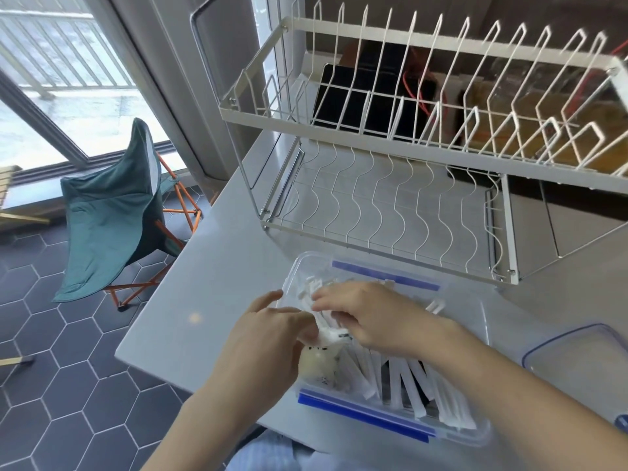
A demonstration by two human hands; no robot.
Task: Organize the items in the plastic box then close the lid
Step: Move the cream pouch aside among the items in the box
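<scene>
A clear plastic box [470,307] with blue clip flaps stands open on the grey table, close to me. It holds several white paper-wrapped sticks [438,399], a pale sauce packet [317,363] and some dark items. My left hand [268,338] is at the box's left wall and pinches the end of a white wrapper bundle [328,331]. My right hand [370,317] lies over the sticks inside the box, its fingers curled on the same bundle. The clear lid [574,355] with a blue edge lies to the right of the box.
A white two-tier wire dish rack [390,185] stands right behind the box. The table's left edge [163,300] drops to a dark hexagon-tiled floor, where a teal folding chair [112,219] stands by the window.
</scene>
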